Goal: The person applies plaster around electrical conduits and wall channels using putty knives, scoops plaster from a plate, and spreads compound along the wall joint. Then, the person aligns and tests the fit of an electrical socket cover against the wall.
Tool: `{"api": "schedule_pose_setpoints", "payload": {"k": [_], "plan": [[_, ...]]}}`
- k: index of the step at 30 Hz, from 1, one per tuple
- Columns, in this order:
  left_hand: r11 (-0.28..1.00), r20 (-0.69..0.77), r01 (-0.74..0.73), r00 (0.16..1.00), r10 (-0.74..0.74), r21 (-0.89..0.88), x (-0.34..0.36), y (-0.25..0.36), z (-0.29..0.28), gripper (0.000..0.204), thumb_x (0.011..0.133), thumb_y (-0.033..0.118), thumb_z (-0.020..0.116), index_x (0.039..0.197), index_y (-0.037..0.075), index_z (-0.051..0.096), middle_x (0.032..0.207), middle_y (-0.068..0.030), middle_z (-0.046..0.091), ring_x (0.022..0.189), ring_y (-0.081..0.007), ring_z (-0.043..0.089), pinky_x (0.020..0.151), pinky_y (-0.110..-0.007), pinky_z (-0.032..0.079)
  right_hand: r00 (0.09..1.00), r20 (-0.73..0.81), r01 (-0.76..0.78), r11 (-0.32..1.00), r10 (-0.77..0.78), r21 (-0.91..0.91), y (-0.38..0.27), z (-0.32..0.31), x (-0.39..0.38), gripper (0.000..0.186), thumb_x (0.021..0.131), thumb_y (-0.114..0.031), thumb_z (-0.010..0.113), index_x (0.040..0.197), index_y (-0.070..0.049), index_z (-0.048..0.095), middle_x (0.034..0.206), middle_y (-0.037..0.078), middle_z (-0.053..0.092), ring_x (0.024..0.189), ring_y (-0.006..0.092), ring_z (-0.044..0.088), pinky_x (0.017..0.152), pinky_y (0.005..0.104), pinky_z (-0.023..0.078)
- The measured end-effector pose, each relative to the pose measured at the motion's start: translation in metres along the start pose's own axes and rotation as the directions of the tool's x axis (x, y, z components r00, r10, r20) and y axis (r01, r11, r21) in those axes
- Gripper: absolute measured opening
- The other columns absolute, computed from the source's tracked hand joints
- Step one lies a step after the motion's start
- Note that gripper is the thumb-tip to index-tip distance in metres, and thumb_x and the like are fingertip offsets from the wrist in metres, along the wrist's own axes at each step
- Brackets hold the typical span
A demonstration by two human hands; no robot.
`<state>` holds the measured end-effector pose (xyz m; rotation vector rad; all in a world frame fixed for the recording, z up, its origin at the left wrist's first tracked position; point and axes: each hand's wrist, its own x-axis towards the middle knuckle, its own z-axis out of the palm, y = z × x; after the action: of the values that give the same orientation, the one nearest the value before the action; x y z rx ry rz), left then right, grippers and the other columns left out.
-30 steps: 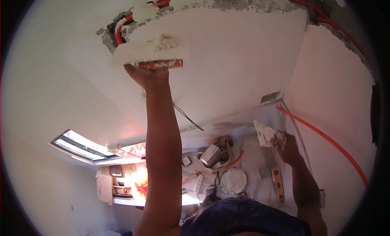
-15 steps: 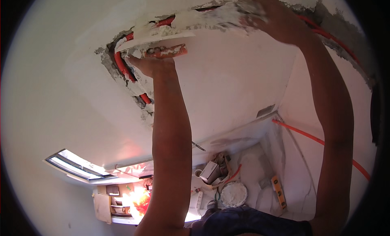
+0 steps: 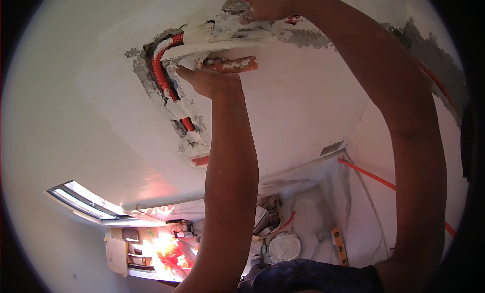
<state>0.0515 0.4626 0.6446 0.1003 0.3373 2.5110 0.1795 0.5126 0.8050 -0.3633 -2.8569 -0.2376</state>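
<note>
My left hand is raised to the wall, its fingers wrapped around the plaster-spattered orange handle of a plastering trowel. The trowel's flat blade lies just under a chased groove. Higher and to the right, my right hand grips a grey, plaster-smeared scraper against the groove; its handle is hidden in the hand. Wet white plaster fills part of the groove below the scraper. Red corrugated conduit shows bare in the curved, rough-edged stretch left of my left hand.
Below stands a round bucket of white plaster, beside an orange spirit level. A loose orange conduit crosses at right. At lower left are a window and a cluttered open cabinet. More grey chased groove runs upper right.
My right hand has swept left along the groove with the scraper, leaving plaster there. My left hand and the trowel sit slightly further right in view; the view itself has shifted.
</note>
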Motion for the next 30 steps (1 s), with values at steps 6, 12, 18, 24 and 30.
{"api": "schedule_pose_setpoints", "payload": {"k": [6, 12, 18, 24, 30], "plan": [[0.999, -0.001, 0.003, 1.0, -0.003, -0.051, 0.004, -0.002, -0.001, 0.077, 0.09, 0.067, 0.04, 0.132, 0.003, 0.043, 0.108, -0.0055, 0.051, 0.077, -0.0138, 0.047, 0.068, -0.036, 0.05, 0.972, -0.233, -0.108, 0.943, 0.034, -0.316, 0.001, 0.024, 0.024, 0.043, 0.086, -0.021, 0.06, 0.126, -0.006, 0.058, 0.126, 0.021, 0.058, 0.117, 0.0337, 0.056, 0.102, 0.041, 0.041], [1.0, -0.007, 0.016, 1.0, -0.016, -0.018, -0.002, 0.001, -0.001, 0.071, 0.091, 0.066, 0.04, 0.123, 0.004, 0.049, 0.09, -0.0038, 0.05, 0.067, -0.0122, 0.042, 0.061, -0.032, 0.046, 0.968, -0.178, -0.234, 0.897, 0.177, -0.376, -0.011, 0.025, 0.027, 0.032, 0.087, -0.016, 0.055, 0.115, -0.005, 0.062, 0.117, 0.02, 0.063, 0.111, 0.0339, 0.059, 0.096, 0.0436, 0.046], [0.999, 0.005, 0.021, 1.0, -0.021, -0.026, -0.002, 0.005, -0.001, 0.069, 0.091, 0.067, 0.037, 0.117, 0.005, 0.052, 0.08, -0.0012, 0.049, 0.057, -0.0111, 0.037, 0.05, -0.029, 0.039, 0.94, -0.321, -0.218, 0.922, 0.111, -0.321, -0.001, 0.024, 0.016, 0.031, 0.086, -0.019, 0.056, 0.113, -0.004, 0.062, 0.11, 0.02, 0.065, 0.107, 0.0345, 0.061, 0.092, 0.0441, 0.048], [0.997, -0.004, 0.066, 0.998, -0.066, -0.035, 0.001, 0.007, -0.004, 0.066, 0.093, 0.065, 0.036, 0.117, 0.006, 0.053, 0.079, -0.0014, 0.049, 0.057, -0.0112, 0.035, 0.051, -0.029, 0.039, 0.876, -0.419, -0.357, 0.905, 0.239, -0.232, 0.029, 0.016, 0.008, 0.039, 0.086, -0.027, 0.061, 0.117, -0.003, 0.06, 0.108, 0.022, 0.066, 0.104, 0.0336, 0.063, 0.09, 0.0428, 0.049], [0.996, 0.025, 0.085, 0.996, -0.085, -0.007, 0.002, 0.01, -0.007, 0.061, 0.094, 0.063, 0.036, 0.119, 0.011, 0.053, 0.081, -0.0008, 0.051, 0.06, -0.011, 0.038, 0.06, -0.031, 0.042, 0.896, -0.166, -0.377, 0.903, 0.411, 0.205, 0.019, 0.003, -0.018, 0.049, 0.087, -0.03, 0.063, 0.127, -0.002, 0.056, 0.117, 0.025, 0.062, 0.113, 0.0342, 0.058, 0.099, 0.0413, 0.044]]}}
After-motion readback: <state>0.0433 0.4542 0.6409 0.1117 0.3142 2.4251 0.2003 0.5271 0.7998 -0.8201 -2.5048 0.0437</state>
